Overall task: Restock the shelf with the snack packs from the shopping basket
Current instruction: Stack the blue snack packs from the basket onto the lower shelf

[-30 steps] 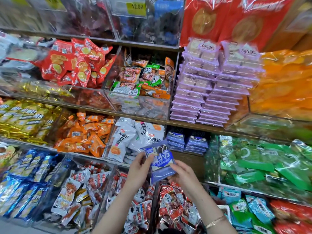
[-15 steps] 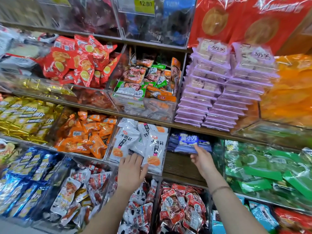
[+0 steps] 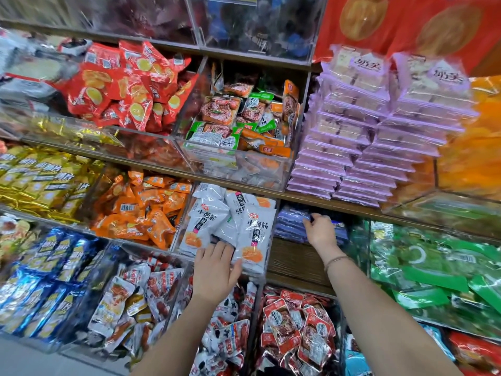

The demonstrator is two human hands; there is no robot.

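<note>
Both hands extend from the lower edge of the frame toward a packed snack shelf (image 3: 298, 256) of brown slatted wood. At centre, the left hand (image 3: 217, 272) lies released, its fingers straight and spread, with the fingertips touching a heap of glossy white pouches (image 3: 208, 215). The pouches are soft and pillow-shaped, with black lettering and orange patches, and they stand in a clear plastic bin.

Right of centre, the right hand (image 3: 321, 233) is in a shadowed compartment just beside that bin. Its fingers and thumb curl over the top of a low stack of flat blue-violet snack packs (image 3: 291, 223), grasping the top pack's edge. The stack is blurred and its print cannot be read. A thin cord bracelet (image 3: 337, 260) circles the right wrist.

Above that compartment, in the upper right of the frame, stand two tall stacks of flat lilac trays (image 3: 349, 147) wrapped in clear film. Crinkled orange sachets (image 3: 141, 210) fill the bin left of the white pouches. Shiny red triangular packets (image 3: 127, 85) are heaped at upper left. Translucent green bags (image 3: 433, 267) lie at right, and small red-and-silver foil pouches (image 3: 295, 329) sit at lower centre, between the two forearms.
</note>
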